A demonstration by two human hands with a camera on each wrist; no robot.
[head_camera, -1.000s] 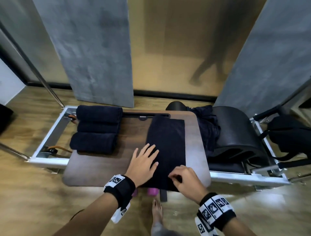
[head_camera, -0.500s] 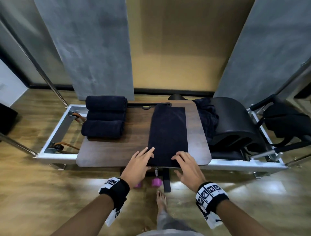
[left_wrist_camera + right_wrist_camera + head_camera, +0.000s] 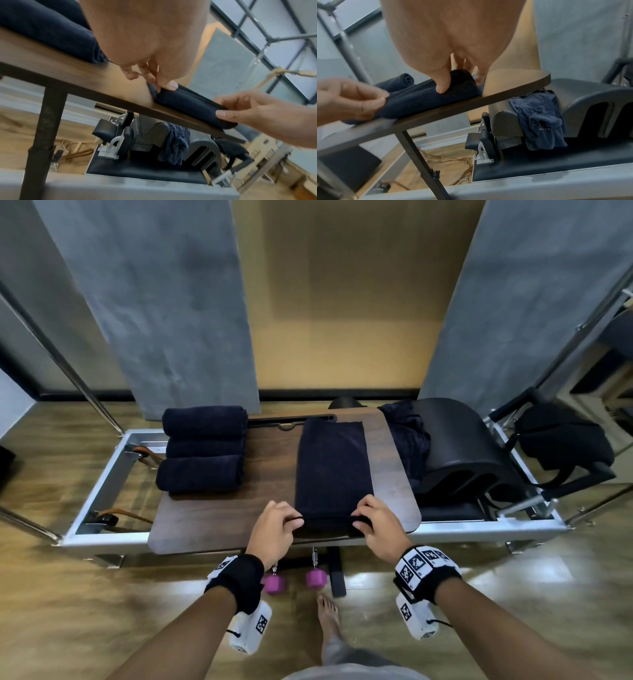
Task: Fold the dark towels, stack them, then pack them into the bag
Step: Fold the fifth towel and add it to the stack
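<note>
A dark towel (image 3: 332, 470) folded into a long strip lies lengthwise on the wooden table (image 3: 267, 494). Its near end is curled up into a small roll (image 3: 188, 102). My left hand (image 3: 277, 522) pinches the roll's left corner, thumb on top (image 3: 169, 85). My right hand (image 3: 373, 518) grips the right corner, thumb pressed into the cloth (image 3: 442, 86). Three rolled dark towels (image 3: 203, 448) lie side by side at the table's far left. A black bag (image 3: 565, 440) sits at the far right, away from both hands.
A loose dark cloth (image 3: 407, 436) hangs over a black arched barrel (image 3: 469, 453) right of the table. The table stands over a metal frame (image 3: 102, 474) with straps. Two pink weights (image 3: 315, 577) hang under the near edge. My bare foot (image 3: 329, 614) is on the wooden floor.
Both hands slid back to the towel's near end and went from lying flat on it to pinching its corners; the end is now curled up into a roll.
</note>
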